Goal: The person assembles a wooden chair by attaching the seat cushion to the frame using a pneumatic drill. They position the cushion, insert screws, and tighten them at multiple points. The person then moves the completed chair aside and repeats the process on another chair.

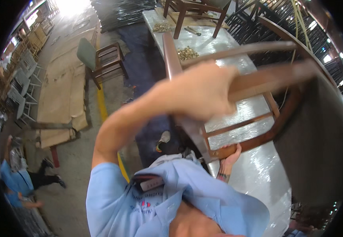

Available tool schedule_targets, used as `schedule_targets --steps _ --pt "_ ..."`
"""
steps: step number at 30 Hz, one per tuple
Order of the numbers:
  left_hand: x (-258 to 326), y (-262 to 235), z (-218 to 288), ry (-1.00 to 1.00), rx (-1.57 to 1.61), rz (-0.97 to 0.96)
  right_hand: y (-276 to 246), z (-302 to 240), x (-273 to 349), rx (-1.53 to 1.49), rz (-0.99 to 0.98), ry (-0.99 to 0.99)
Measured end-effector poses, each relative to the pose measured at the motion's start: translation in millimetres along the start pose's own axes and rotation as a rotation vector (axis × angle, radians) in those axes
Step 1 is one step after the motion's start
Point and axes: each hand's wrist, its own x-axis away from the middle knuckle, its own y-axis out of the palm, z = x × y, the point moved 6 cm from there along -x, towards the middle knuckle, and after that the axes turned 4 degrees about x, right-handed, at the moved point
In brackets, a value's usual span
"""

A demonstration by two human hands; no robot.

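A dark brown wooden chair (254, 145) is tilted in front of me over the wrapped table, its legs and rails pointing various ways. My left hand (203, 93) is closed around one of its wooden members, raised near the camera and smeared by motion. Lower down, my right hand (231, 155) grips a lower corner of the frame, fingers curled over the wood. A large dark panel (317, 146), apparently the chair's upholstered part, fills the right side. Much of the chair's near end is hidden by my left hand and arm.
The table (258, 177) is covered in shiny plastic film. On it lie a pile of small hardware (187, 53), a tool (193, 31) and another chair (197, 8). An upholstered chair (100, 59) stands on the floor at left, beside flat cardboard (61, 83). Co-workers (21, 179) are at lower left.
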Motion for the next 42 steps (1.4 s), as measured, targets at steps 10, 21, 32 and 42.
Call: schedule_targets --steps 10,21,32,42 --pt "-295 -144 -223 -0.087 -0.112 -0.146 172 -17 -86 0.195 0.044 -0.088" --pt "-357 -219 -337 -0.499 0.614 -0.218 289 -36 -70 0.092 0.154 -0.029" --pt "-432 -227 -503 -0.635 0.835 -0.218 446 -24 -91 0.0 0.397 -0.107" --pt "-233 -80 -741 -0.224 0.09 -0.465 429 -25 -89 0.202 0.485 -0.229"
